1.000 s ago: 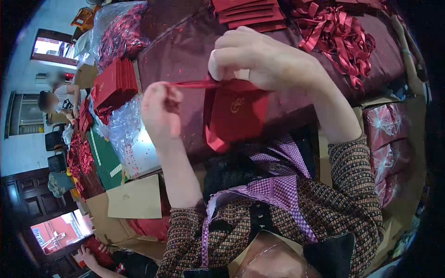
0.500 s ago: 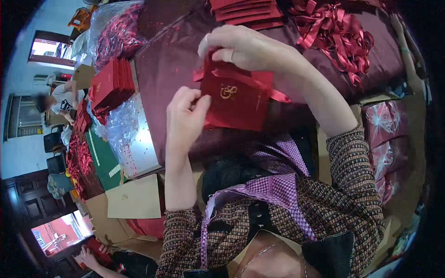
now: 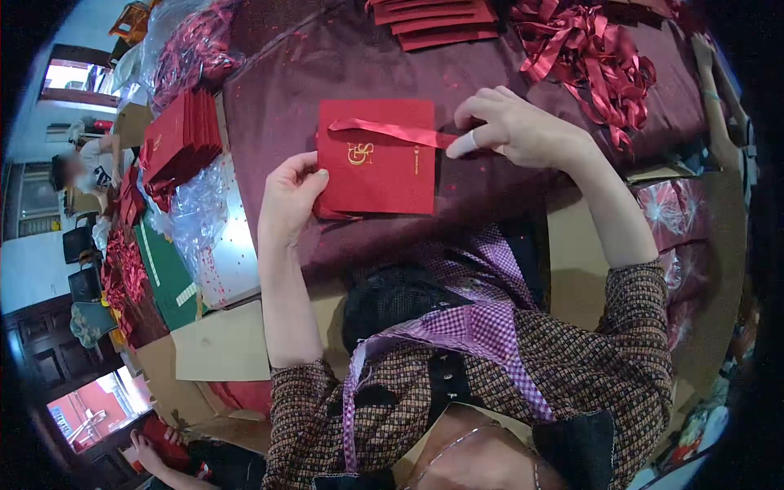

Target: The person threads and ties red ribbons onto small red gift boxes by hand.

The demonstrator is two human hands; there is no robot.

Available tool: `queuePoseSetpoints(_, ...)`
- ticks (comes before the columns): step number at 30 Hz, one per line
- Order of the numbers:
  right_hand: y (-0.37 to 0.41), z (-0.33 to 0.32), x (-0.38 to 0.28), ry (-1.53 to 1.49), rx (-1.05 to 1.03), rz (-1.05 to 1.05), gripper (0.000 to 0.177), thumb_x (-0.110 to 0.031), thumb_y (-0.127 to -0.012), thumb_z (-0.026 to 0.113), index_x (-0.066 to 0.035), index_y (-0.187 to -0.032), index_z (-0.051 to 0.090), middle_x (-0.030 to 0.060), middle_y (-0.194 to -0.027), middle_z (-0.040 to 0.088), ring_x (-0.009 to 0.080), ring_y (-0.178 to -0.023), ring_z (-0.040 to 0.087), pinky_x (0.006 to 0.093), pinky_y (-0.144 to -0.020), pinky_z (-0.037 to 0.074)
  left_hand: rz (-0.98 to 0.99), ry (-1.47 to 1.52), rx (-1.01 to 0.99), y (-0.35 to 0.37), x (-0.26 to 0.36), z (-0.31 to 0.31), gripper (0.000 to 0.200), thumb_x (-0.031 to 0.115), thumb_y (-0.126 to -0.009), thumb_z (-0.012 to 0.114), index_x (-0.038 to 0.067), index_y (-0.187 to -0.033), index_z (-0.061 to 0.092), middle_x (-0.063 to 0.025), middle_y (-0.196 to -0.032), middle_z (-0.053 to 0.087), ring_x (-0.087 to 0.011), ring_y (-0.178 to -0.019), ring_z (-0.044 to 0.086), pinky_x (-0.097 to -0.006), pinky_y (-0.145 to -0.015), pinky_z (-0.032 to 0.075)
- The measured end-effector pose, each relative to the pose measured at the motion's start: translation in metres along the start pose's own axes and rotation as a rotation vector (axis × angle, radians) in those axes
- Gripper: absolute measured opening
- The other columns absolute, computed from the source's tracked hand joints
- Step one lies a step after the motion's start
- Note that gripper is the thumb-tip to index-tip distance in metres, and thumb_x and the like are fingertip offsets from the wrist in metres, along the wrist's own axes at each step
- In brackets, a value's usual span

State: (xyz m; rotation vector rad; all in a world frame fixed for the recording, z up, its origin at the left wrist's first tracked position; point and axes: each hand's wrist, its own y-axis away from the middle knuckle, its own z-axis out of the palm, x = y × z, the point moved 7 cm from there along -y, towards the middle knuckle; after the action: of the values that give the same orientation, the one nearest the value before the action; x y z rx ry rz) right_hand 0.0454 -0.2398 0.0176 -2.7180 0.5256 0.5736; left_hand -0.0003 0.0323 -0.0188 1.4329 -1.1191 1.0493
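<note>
A red square card-like bag (image 3: 392, 184) with gold lettering lies on the dark red cloth (image 3: 278, 106) in front of me. My left hand (image 3: 291, 196) pinches its left edge between thumb and fingers. Across its upper part runs a shiny red ribbon (image 3: 384, 130), one end loose near the left side. At the bag's right, my right hand (image 3: 510, 131) has its fingers closed round the ribbon's other end. A light wrap covers one of its fingers.
Red bags (image 3: 445, 20) are stacked at the top, beside a heap of red ribbons (image 3: 584, 57). More red bags (image 3: 180, 139) stand at the left near clear plastic (image 3: 196, 200). Wrapped red packs (image 3: 674, 212) sit right. One person (image 3: 94, 167) works far left; another's hand (image 3: 151, 453) shows lower left.
The bag has moved left and now lies straighter, its front facing up. My right hand has come down from above it to its right side, drawing the ribbon across. My left hand has shifted left.
</note>
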Motion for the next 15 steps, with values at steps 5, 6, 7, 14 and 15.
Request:
queuePoseSetpoints(5, 0.000, 0.003, 0.002, -0.003, 0.009, -0.022, 0.014, -0.012, -0.075, 0.066, -0.014, -0.089, 0.066, 0.0045, -0.103, 0.055, 0.0227, -0.100, 0.051, 0.0354, -0.088, 0.037, -0.028, -0.267, 0.098, -0.001, 0.000, -0.004, 0.019, 0.008, -0.082, 0.063, -0.006, -0.095, 0.064, -0.0048, -0.079, 0.063, -0.0078, -0.072, 0.056, -0.0229, -0.066, 0.047)
queuePoseSetpoints(6, 0.000, 0.003, 0.003, -0.022, 0.042, -0.010, 0.013, -0.012, -0.075, 0.066, -0.013, -0.088, 0.064, 0.0045, -0.103, 0.055, 0.0231, -0.100, 0.051, 0.0359, -0.088, 0.037, -0.038, -0.210, 0.068, 0.001, -0.001, -0.003, 0.017, 0.010, -0.082, 0.065, -0.005, -0.090, 0.064, -0.0028, -0.073, 0.061, -0.0070, -0.067, 0.054, -0.0228, -0.060, 0.046)
queuePoseSetpoints(7, 0.000, 0.002, 0.004, -0.041, 0.073, 0.004, 0.013, -0.013, -0.075, 0.067, -0.012, -0.087, 0.062, 0.0046, -0.103, 0.055, 0.0235, -0.100, 0.051, 0.0364, -0.089, 0.037, -0.039, -0.211, 0.082, 0.002, -0.001, -0.004, 0.017, 0.010, -0.082, 0.065, -0.005, -0.090, 0.064, -0.0028, -0.073, 0.061, -0.0070, -0.067, 0.054, -0.0228, -0.060, 0.046)
queuePoseSetpoints(14, -0.012, -0.022, -0.002, -1.052, 0.510, 0.044, 0.013, -0.011, -0.089, 0.054, 0.000, -0.095, 0.055, 0.0087, -0.094, 0.060, 0.0194, -0.092, 0.057, 0.0320, -0.086, 0.044, 0.007, -0.081, 0.134, 0.004, 0.011, 0.000, 0.016, 0.011, -0.083, 0.065, -0.004, -0.088, 0.066, 0.0017, -0.072, 0.060, -0.0042, -0.065, 0.051, -0.0198, -0.059, 0.041)
queuePoseSetpoints(15, -0.019, -0.029, -0.007, -1.076, 0.562, -0.092, 0.015, -0.011, -0.089, 0.053, 0.000, -0.099, 0.055, 0.0077, -0.093, 0.060, 0.0176, -0.089, 0.058, 0.0309, -0.085, 0.044, 0.007, -0.082, 0.135, 0.003, 0.010, 0.003, 0.016, 0.011, -0.083, 0.065, -0.004, -0.088, 0.066, 0.0017, -0.072, 0.060, -0.0042, -0.065, 0.051, -0.0198, -0.059, 0.041)
